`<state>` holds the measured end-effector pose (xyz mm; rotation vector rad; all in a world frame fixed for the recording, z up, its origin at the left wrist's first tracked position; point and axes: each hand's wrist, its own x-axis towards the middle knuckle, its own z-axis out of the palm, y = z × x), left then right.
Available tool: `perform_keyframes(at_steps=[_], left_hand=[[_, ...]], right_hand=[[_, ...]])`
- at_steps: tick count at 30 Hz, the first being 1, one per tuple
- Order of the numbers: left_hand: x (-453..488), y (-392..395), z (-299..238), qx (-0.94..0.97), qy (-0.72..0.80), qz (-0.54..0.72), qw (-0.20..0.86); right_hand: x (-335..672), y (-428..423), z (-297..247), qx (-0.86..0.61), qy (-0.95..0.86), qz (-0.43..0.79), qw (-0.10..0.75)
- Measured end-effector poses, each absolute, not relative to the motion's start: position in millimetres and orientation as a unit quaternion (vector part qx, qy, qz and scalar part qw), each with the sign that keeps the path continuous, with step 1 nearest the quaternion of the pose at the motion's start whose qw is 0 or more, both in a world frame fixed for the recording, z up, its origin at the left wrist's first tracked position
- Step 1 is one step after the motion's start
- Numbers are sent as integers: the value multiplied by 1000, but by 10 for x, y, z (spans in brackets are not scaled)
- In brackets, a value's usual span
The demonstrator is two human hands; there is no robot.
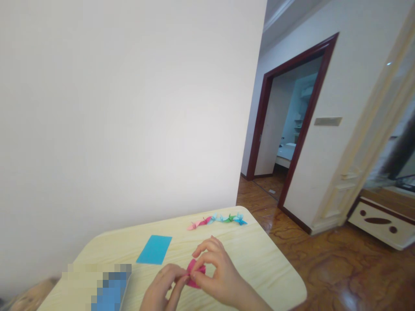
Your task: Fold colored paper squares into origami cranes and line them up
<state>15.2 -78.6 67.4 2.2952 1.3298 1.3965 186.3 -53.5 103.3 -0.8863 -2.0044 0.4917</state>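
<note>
A small piece of pink folded paper (193, 283) is held between both hands above the near part of the table. My left hand (164, 285) pinches its left edge between thumb and fingers. On its right side, the thumb and index finger of my right hand (217, 270) grip it, the other fingers raised. The fingertips cover part of the paper, so its exact folds are hard to make out. Left of the hands, a flat blue sheet of paper (154, 249) lies on the table. Beyond them sits a row of several small folded paper figures (220, 219) in pink, light blue, green and blue.
The pale wood-patterned table (259, 259) has rounded corners and stands against a white wall (129, 108). A blurred blue item (112, 293) is at its near left. To the right are a brown floor (340, 268), a dark red door frame (311, 116) and a low white cabinet (382, 220).
</note>
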Motion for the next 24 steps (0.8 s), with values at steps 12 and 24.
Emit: perform_keyframes(at_steps=[12,24], left_hand=[[-121,-732,609,667,564,464,146],[71,-682,593,555,558,529,317]], right_hand=[[2227,-277,956,-373,-711,263,535],[1721,-533,816,-351,-717,434,418]])
